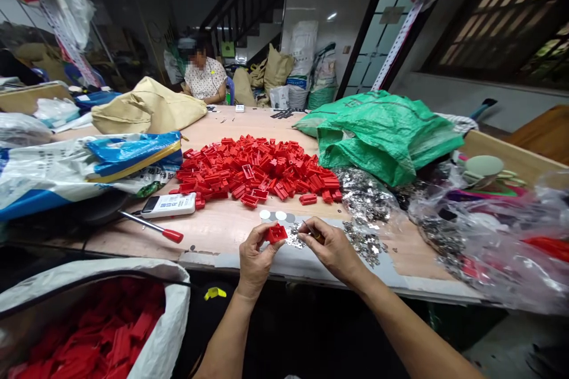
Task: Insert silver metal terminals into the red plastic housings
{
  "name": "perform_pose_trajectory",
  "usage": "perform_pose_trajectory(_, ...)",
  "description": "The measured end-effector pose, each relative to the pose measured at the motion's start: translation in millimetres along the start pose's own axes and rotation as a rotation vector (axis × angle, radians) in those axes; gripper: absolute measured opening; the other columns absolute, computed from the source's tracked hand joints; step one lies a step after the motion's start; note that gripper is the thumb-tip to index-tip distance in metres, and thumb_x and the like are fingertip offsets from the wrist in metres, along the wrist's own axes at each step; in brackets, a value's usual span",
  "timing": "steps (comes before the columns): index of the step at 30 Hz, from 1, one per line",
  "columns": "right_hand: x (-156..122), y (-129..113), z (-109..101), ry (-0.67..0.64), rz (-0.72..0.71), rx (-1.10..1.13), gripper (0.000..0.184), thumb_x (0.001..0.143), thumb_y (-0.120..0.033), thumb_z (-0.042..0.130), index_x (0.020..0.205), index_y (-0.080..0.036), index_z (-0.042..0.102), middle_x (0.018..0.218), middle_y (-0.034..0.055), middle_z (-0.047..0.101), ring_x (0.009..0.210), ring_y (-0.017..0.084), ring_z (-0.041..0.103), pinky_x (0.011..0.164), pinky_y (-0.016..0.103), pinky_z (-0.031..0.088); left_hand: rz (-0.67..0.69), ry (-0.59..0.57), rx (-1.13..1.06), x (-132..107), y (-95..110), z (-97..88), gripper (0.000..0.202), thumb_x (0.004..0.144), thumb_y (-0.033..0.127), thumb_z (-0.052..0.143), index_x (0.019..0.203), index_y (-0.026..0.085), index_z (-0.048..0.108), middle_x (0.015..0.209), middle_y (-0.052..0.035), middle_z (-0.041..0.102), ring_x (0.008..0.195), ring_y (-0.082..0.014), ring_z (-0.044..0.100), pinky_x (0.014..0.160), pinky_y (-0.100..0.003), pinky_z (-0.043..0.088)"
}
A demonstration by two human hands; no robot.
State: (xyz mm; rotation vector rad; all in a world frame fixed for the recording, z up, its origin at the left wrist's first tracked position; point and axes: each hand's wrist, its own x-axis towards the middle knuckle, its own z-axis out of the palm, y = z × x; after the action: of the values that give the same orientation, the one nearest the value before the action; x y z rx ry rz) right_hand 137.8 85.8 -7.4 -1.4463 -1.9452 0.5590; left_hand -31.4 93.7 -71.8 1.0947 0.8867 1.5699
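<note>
The left hand [255,260] is curled closed, fingers and thumb pinching a small red plastic part [276,233] above the front edge of the tabletop [213,237]. The right hand [331,249] is nearly closed, its fingertips pinching a slim pointed tool [311,232], whose tip sits just beside the red part; the view is too small to tell whether the tip holds anything or touches the part. Just beneath the hands lies a scatter of small silver metal pieces [293,237], with a larger drift [364,195] to the right. A heap of matching red parts [253,169] fills the middle of the tabletop, and an open white sack of red parts [164,314] sits at the lower left.
</note>
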Motion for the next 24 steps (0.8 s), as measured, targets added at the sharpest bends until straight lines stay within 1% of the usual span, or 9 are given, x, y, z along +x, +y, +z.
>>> perform_pose_trajectory(5, 7, -4, 16, -0.036, -0.092, -0.043, 0.008, 0.088, -0.025, 0.051, 0.082, -0.02, 0.056, 0.076, 0.0011, 0.063, 0.066, 0.014, 0.056, 0.061, 0.024, 0.041, 0.011, -0.049, 0.061, -1, 2, -2.7, 0.037, 0.064, 0.016, 0.077, 0.099, 0.026, 0.071, 0.106, -0.0056, 0.069, 0.1, -0.024, 0.063, 0.097, -0.035, 0.045)
perform_pose_trajectory(10, 11, 0, 21, -0.04, -0.168, -0.111, 0.011, 0.088, -0.021, 0.048, 0.081, -0.02, 0.056, 0.076, 0.0031, 0.062, 0.072, 0.016, 0.058, 0.064, 0.026, 0.043, -0.001, -0.059, 0.077, -2, 5, -2.1, 0.035, 0.064, 0.018, 0.077, 0.097, 0.026, 0.072, 0.104, -0.0053, 0.071, 0.102, -0.0246, 0.062, 0.098, -0.036, 0.045)
perform_pose_trajectory(12, 12, 0, 22, -0.043, -0.185, -0.098, 0.012, 0.089, -0.022, 0.048, 0.081, -0.02, 0.057, 0.076, 0.0033, 0.062, 0.072, 0.017, 0.058, 0.065, 0.027, 0.043, 0.045, -0.056, 0.098, -3, 3, -2.0, 0.034, 0.065, 0.019, 0.077, 0.098, 0.025, 0.071, 0.104, -0.0057, 0.071, 0.101, -0.0243, 0.064, 0.095, -0.036, 0.047)
perform_pose_trajectory(14, 12, -1, 23, -0.048, -0.189, -0.054, 0.014, 0.089, -0.024, 0.049, 0.081, -0.02, 0.06, 0.076, 0.0038, 0.061, 0.072, 0.017, 0.057, 0.066, 0.027, 0.043, 0.126, -0.064, 0.151, -4, -1, -2.3, 0.034, 0.068, 0.02, 0.075, 0.102, 0.024, 0.069, 0.105, -0.0061, 0.071, 0.1, -0.0234, 0.065, 0.092, -0.036, 0.049)
perform_pose_trajectory(16, 12, -1, 22, -0.066, -0.158, 0.049, 0.018, 0.09, -0.029, 0.049, 0.082, -0.02, 0.062, 0.078, 0.0042, 0.061, 0.076, 0.018, 0.057, 0.068, 0.028, 0.043, 0.184, -0.068, 0.204, -5, -6, -2.4, 0.034, 0.073, 0.021, 0.072, 0.106, 0.023, 0.066, 0.106, -0.006, 0.07, 0.099, -0.0222, 0.065, 0.09, -0.036, 0.051)
perform_pose_trajectory(18, 12, 1, 20, -0.116, -0.08, 0.208, 0.022, 0.09, -0.035, 0.05, 0.086, -0.02, 0.065, 0.079, 0.0035, 0.061, 0.076, 0.017, 0.057, 0.068, 0.028, 0.043, 0.188, -0.043, 0.208, -6, -9, -1.9, 0.034, 0.075, 0.023, 0.07, 0.108, 0.023, 0.064, 0.108, -0.0061, 0.069, 0.099, -0.0214, 0.065, 0.089, -0.036, 0.052)
perform_pose_trajectory(21, 12, 8, 15, -0.175, 0.077, 0.44, 0.029, 0.087, -0.043, 0.052, 0.098, -0.02, 0.065, 0.075, 0.0008, 0.06, 0.065, 0.014, 0.052, 0.061, 0.026, 0.04, 0.164, -0.016, 0.175, -7, -11, -0.2, 0.033, 0.076, 0.024, 0.07, 0.108, 0.022, 0.062, 0.108, -0.0064, 0.068, 0.098, -0.0207, 0.065, 0.088, -0.035, 0.052)
perform_pose_trajectory(23, 12, 13, 14, -0.143, 0.149, 0.51, 0.031, 0.084, -0.045, 0.056, 0.1, -0.019, 0.063, 0.076, 0.0004, 0.058, 0.061, 0.012, 0.048, 0.057, 0.025, 0.038, 0.157, -0.026, 0.167, -7, -11, 0.9, 0.032, 0.076, 0.024, 0.07, 0.108, 0.022, 0.063, 0.109, -0.0068, 0.068, 0.098, -0.0209, 0.065, 0.088, -0.035, 0.052)
perform_pose_trajectory(24, 12, 15, 14, -0.117, 0.164, 0.521, 0.03, 0.083, -0.044, 0.058, 0.099, -0.019, 0.061, 0.078, 0.0007, 0.058, 0.063, 0.012, 0.048, 0.058, 0.025, 0.039, 0.159, -0.034, 0.168, -7, -10, 1.2, 0.032, 0.076, 0.024, 0.07, 0.107, 0.022, 0.063, 0.109, -0.0071, 0.068, 0.098, -0.0211, 0.065, 0.089, -0.035, 0.052)
